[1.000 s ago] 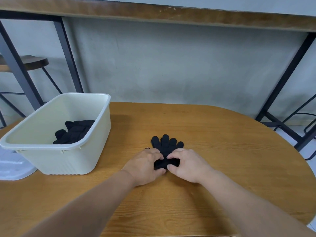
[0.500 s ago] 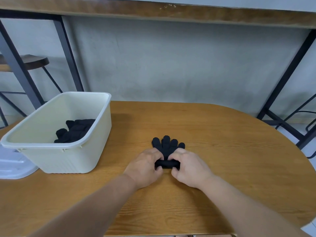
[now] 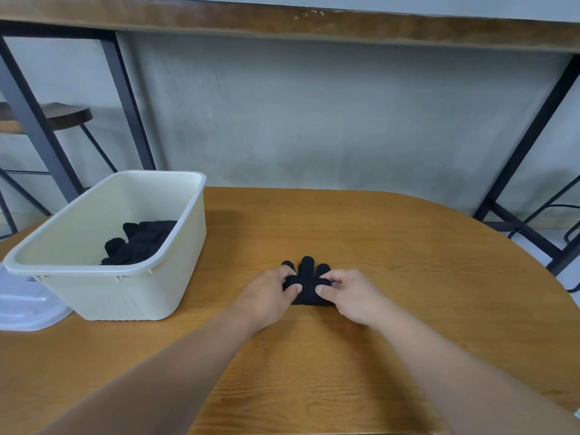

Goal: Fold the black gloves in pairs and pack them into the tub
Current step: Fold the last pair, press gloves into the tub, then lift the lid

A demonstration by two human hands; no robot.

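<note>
Here, a small bundle of black knitted gloves (image 3: pixel 307 285) is held on the wooden tabletop (image 3: pixel 408 277), roughly midway between its left and right edges and nearer the front edge than the far one. The bundle is pinched from both sides: the left hand (image 3: pixel 266 296) grips its left end with thumb laid on top and fingers curled over the far side, and the right hand (image 3: pixel 348 295) grips its right end in the same manner, thumb on top and fingers bent round the cloth. Three soft, rounded fingertips of the gloves are seen poking out beyond the hands towards the far edge. The fabric looks matte and slightly ribbed. Near the left edge of the tabletop a cream plastic tub (image 3: pixel 131 296) is set, rectangular with rounded corners, a rolled rim and fine vertical ribbing low on its wall; more black gloves (image 3: pixel 141 243) are heaped inside it against its right wall. A translucent white lid (image 3: pixel 28 306) is lying beside the tub at the left edge. The tabletop is of warm, orange-brown wood with clear grain and a rounded right end. Behind it a grey plastered wall (image 3: pixel 314 114) is seen, with a wooden counter (image 3: pixel 282 23) on black metal legs above and a dark round stool (image 3: pixel 66 114) at the left.
</note>
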